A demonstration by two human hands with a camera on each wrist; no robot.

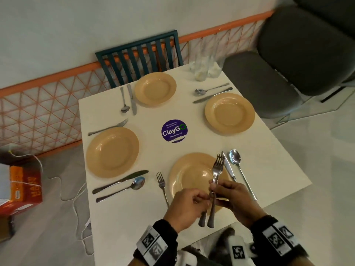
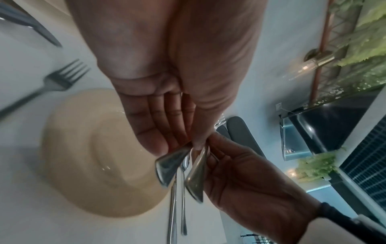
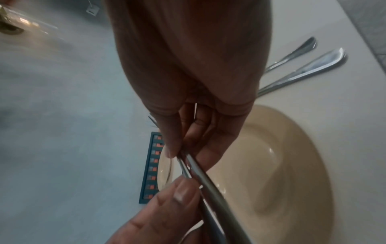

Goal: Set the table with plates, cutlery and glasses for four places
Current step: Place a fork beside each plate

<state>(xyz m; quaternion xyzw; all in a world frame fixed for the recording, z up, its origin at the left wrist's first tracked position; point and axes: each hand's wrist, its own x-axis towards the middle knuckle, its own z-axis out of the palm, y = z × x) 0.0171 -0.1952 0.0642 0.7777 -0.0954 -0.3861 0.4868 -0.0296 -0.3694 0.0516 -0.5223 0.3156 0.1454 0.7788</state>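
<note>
Two steel forks (image 1: 218, 169) are held together, tines up, above the near tan plate (image 1: 188, 175). My right hand (image 1: 218, 190) grips both handles about midway. My left hand (image 1: 200, 199) pinches one handle lower down; the handle ends (image 2: 169, 166) stick out below the fingers. The right wrist view shows my right fingers (image 3: 173, 145) around the handles (image 3: 204, 178) and my left thumb (image 3: 179, 193) against them. Three more tan plates stand at the left (image 1: 112, 152), far (image 1: 155, 88) and right (image 1: 229, 113).
A fork (image 1: 162, 186), knife (image 1: 229, 167) and spoon (image 1: 240, 169) flank the near plate. The left plate has a fork (image 1: 108, 127), knife (image 1: 120, 181) and spoon (image 1: 121, 189). Spoon and knife pairs lie by the far and right plates. Several glasses (image 1: 203, 70) cluster at the far right corner.
</note>
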